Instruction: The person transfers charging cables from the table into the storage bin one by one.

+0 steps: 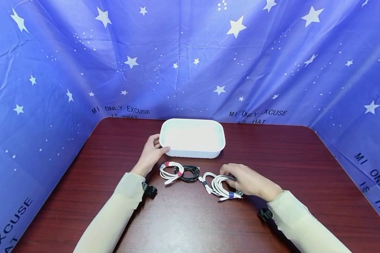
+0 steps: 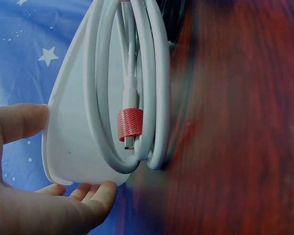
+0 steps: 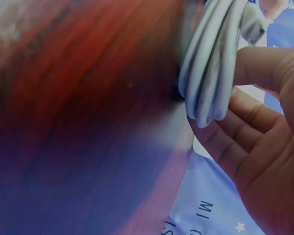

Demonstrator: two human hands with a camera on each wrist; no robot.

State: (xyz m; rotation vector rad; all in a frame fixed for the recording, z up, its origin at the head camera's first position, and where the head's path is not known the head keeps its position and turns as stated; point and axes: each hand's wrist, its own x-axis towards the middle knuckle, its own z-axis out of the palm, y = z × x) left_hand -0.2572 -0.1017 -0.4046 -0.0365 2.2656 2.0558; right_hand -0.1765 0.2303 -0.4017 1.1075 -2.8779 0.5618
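A white rectangular tub (image 1: 196, 153) stands at the back middle of the table. My left hand (image 1: 150, 154) holds its left end, thumb on the near rim and fingers behind the corner; the left wrist view shows the hand (image 2: 44, 196) around that end. My right hand (image 1: 248, 179) pinches a coiled white cable (image 1: 220, 186) with a blue tie; in the right wrist view its loops (image 3: 210, 73) lie between thumb and fingers. Between the hands are a white coil with red ties (image 1: 164, 175) and a black coiled cable (image 1: 194, 172). Red tie (image 2: 130, 122) shows up close in the left wrist view.
The dark red wooden table (image 1: 190, 225) reaches back to a blue curtain (image 1: 183, 70) with white stars, which also hangs along both sides. A smaller white cable loop with a dark tie (image 1: 204, 183) lies against the left side of the right-hand coil.
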